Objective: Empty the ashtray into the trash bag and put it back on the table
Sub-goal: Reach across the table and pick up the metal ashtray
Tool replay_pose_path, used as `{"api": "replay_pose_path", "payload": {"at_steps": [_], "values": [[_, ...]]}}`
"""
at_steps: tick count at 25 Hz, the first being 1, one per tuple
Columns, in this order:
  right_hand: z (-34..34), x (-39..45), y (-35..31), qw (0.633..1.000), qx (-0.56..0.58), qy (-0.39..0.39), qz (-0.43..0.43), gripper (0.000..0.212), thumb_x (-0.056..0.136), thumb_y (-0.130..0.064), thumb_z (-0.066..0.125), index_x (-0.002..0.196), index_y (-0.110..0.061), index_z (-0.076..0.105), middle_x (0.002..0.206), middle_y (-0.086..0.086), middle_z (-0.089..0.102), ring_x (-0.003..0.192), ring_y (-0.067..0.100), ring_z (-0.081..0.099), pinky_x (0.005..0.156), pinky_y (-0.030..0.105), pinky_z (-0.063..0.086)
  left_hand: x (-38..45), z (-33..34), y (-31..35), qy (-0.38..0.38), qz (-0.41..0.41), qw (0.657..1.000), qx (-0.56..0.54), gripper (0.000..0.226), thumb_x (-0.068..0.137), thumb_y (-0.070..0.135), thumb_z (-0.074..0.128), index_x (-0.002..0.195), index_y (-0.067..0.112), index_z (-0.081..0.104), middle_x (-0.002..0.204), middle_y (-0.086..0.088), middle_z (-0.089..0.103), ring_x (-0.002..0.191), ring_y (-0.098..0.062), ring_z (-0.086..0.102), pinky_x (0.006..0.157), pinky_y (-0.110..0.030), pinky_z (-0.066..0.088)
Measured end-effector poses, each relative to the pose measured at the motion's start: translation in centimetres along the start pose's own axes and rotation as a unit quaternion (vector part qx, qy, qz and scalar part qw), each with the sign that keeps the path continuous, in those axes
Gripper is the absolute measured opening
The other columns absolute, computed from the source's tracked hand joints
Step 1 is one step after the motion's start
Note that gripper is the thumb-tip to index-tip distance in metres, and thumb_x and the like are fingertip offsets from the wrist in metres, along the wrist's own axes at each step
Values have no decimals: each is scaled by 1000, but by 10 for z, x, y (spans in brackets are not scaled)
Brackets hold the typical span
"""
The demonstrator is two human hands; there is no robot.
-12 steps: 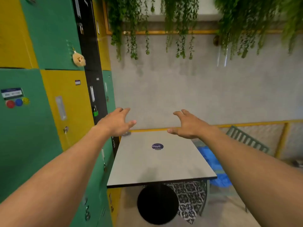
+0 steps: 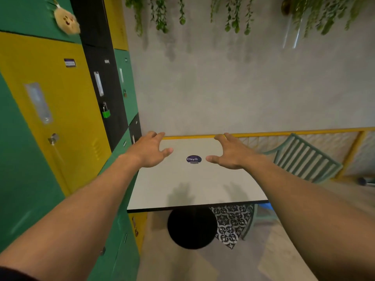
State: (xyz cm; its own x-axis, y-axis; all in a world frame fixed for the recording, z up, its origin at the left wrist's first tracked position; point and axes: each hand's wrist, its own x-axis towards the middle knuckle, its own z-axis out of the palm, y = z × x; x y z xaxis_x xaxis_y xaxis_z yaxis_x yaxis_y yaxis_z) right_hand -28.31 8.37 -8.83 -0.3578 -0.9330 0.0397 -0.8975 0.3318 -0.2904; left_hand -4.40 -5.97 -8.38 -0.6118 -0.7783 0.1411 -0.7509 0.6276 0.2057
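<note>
Left hand: I see my left hand [image 2: 150, 152] held out over the left side of the table, near its far left corner. The fingers are spread and a little curled, the palm faces down, and it holds nothing.
Right hand: my right hand [image 2: 231, 154] is held out over the far right part of the table. It is spread wide too, the thumb points toward the left hand, and nothing is in it.
Gap between hands: the two hands are apart, and the round dark sticker [image 2: 194, 159] with the word "ClayG" lies on the table top between the two thumbs.
Table: the table [image 2: 182, 185] is pale with a dark edge and stands on a black round base [image 2: 191, 227]. Soft shadows of both hands fall on the near part of the top.
Ashtray: I cannot find the ashtray on the part of the table that I see; the left hand covers the far left corner, so I cannot tell if it is there.
Trash bag: a small strip of blue shows under the near right corner of the table, but I cannot tell what it is.
Left of table: green and yellow lockers [image 2: 60, 110] stand just beside the left edge, one with a green padlock [image 2: 105, 111].
Right of table: a pale green chair [image 2: 304, 159] stands beside the right edge.
Behind: a grey wall with hanging plants [image 2: 160, 15] at the top.
</note>
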Motion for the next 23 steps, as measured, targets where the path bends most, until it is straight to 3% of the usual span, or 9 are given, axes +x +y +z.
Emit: {"api": "replay_pose_path", "payload": {"at_steps": [4, 10, 14, 18, 23], "values": [[20, 59, 23, 1000, 13, -13, -1, 97, 80, -71, 58, 156, -28, 18, 168, 4, 6, 153, 30, 8, 118, 55, 26, 48, 29, -7, -21, -19, 1000, 6, 75, 91, 62, 43, 153, 26, 22, 157, -7, 29, 142, -32, 31, 114, -53, 31], [38, 157, 60, 999, 7, -52, -12, 96, 81, -70, 59, 157, -30, 15, 168, 2, 2, 154, 31, 5, 119, 56, 23, 140, 65, -11, -58, -49, 997, 7, 76, 92, 61, 42, 155, 27, 16, 162, -6, 19, 146, -32, 26, 116, -53, 28], [47, 212, 77, 998, -10, -57, -24, 98, 81, -70, 59, 157, -28, 15, 167, 3, 10, 152, 35, 9, 118, 57, 23, 189, 88, -16, -79, -69, 994, 11, 80, 92, 62, 40, 156, 23, 11, 163, -9, 16, 146, -36, 23, 116, -54, 28], [62, 263, 82, 997, -18, -58, -39, 97, 80, -69, 61, 156, -27, 16, 164, 3, 19, 150, 37, 15, 117, 57, 26, 233, 108, -37, -93, -91, 991, 0, 82, 91, 65, 40, 155, 22, 13, 163, -9, 16, 145, -36, 25, 114, -55, 30], [93, 343, 78, 995, -48, -72, -40, 96, 80, -72, 57, 155, -28, 16, 167, 5, 13, 150, 38, 15, 116, 60, 25, 299, 138, -79, -106, -107, 988, -13, 83, 90, 66, 40, 155, 22, 13, 164, -8, 16, 146, -35, 24, 116, -53, 28]]}}
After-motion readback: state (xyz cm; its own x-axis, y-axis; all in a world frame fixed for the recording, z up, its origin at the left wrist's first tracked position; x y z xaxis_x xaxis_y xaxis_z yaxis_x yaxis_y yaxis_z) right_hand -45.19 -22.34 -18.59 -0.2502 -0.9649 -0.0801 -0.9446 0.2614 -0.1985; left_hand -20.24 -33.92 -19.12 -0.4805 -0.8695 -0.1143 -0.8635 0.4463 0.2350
